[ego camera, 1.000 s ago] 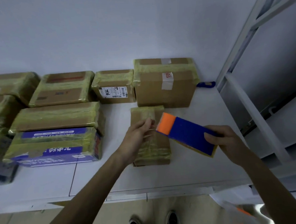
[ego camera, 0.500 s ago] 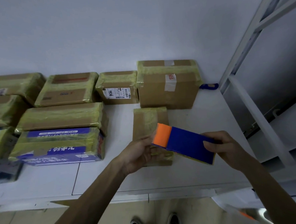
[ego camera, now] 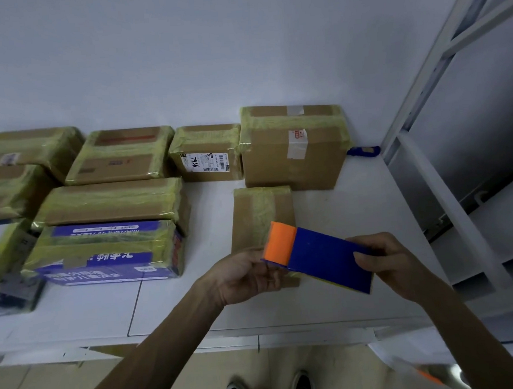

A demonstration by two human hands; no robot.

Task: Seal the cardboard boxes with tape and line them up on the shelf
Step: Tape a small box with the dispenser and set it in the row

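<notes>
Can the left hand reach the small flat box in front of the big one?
Probably yes: the left hand is at the near end of the small flat box; the tape dispenser in the right hand hangs above, not between.

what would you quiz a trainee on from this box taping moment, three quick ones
1. True or false: the right hand grips the blue tape dispenser.
2. Where does the narrow taped cardboard box lie? A on the shelf, under the dispenser; B on the floor; C stacked on another box.
3. Fill in: the dispenser's front end is coloured ____.
Key: 1 true; 2 A; 3 orange.
</notes>
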